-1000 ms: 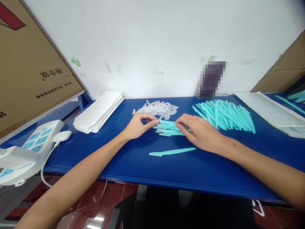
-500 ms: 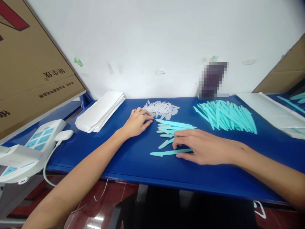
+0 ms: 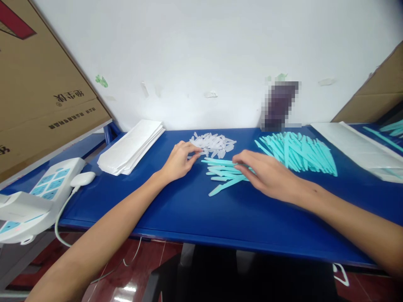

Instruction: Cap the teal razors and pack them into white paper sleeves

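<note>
My left hand (image 3: 181, 161) pinches a small translucent blade cap (image 3: 190, 157) between thumb and fingers, at the near left side of a pile of such caps (image 3: 215, 142). To its right, my right hand (image 3: 262, 172) is closed on the handle of a teal eyebrow razor (image 3: 217, 161), whose tip points left toward my left hand. Beneath that razor and the fingers lies a small group of teal razors (image 3: 218, 173), partly covered by my right hand. A bigger heap of teal razors (image 3: 297, 153) sits beyond my right hand.
White paper bags (image 3: 130, 147) are stacked at the left, near a power strip (image 3: 47, 197) with a plugged-in white cable. A large carton (image 3: 53, 75) leans at far left. White packaging (image 3: 355, 147) lies at the right on the blue table (image 3: 189, 209), against a white wall.
My right hand has lifted the nearest razor off the table and carried it forward, above the small group. My left hand's fingers have closed on a cap at the pile's edge.
</note>
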Demonstrator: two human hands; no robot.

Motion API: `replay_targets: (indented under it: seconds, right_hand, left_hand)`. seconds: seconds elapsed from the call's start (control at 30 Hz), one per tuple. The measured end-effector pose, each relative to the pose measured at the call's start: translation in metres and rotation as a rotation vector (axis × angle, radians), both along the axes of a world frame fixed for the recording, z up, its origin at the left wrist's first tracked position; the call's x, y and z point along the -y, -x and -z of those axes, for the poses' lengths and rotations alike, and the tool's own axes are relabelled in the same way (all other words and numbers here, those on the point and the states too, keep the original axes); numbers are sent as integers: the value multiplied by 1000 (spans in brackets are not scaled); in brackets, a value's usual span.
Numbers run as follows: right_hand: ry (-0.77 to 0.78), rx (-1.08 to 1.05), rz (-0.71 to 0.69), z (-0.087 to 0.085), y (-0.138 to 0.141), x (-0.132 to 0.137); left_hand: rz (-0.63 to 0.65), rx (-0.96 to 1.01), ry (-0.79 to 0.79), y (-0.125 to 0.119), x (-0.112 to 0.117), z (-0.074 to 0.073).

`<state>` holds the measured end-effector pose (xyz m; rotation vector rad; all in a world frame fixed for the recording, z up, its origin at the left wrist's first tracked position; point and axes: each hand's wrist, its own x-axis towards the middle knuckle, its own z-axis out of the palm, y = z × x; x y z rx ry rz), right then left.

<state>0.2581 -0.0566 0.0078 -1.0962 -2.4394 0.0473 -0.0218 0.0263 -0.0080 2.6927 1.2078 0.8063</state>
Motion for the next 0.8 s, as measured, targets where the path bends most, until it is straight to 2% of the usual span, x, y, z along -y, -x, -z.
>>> replay_targets:
  seconds: [0.13, 0.2, 0.47, 0.8]
  right_hand:
    - [-77, 35, 166, 5, -9, -11]
    - [-70, 60, 195, 5, -12, -13]
    - [-25, 93, 198, 7, -15, -15]
    - [10, 94, 198, 3, -14, -15]
  left_hand:
    - [69, 89, 5, -4, 5, -2]
    - [100, 116, -1, -6, 7, -1]
    - [162, 193, -55, -7, 8, 1]
    - [130, 165, -22, -7, 10, -1]
